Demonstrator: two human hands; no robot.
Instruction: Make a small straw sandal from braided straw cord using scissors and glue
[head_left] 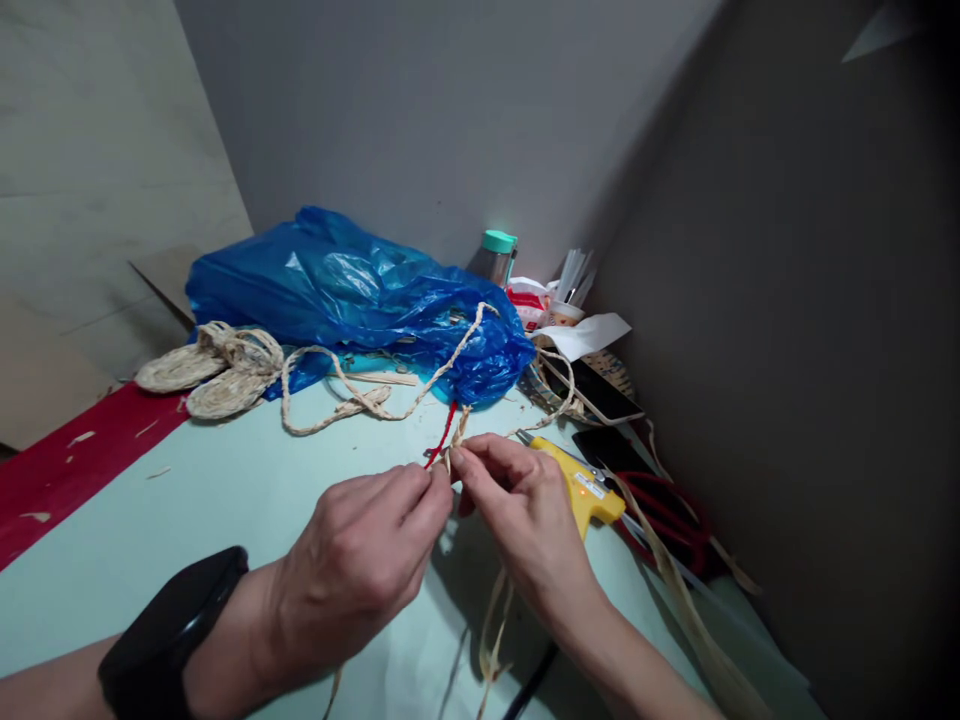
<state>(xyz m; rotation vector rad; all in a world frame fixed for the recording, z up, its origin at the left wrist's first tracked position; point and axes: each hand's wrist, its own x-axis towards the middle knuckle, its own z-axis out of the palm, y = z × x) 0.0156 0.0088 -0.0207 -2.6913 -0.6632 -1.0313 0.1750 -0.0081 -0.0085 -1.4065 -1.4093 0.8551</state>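
Close together over the pale green tabletop (247, 500), both hands pinch a short length of straw-coloured braided cord (460, 428). My left hand (367, 555), with a black watch on the wrist, is closed with thumb and fingers at the braid's lower end. My right hand (525, 510) grips the same spot from the right, its thumb and forefinger pressed together. A thin red cord (444, 436) runs up from the fingertips beside the braid. Loose fibre strands (491, 630) hang below my right hand. The exact point of the pinch is partly covered by the fingers.
A blue plastic bag (337, 280) lies at the back. Woven straw slippers (225, 375) sit left, and a long braided rope (337, 375) winds before the bag. Right of my hands are a yellow glue gun (585, 485) and red-handled scissors (675, 520). Behind stands a green-lidded jar (496, 255).
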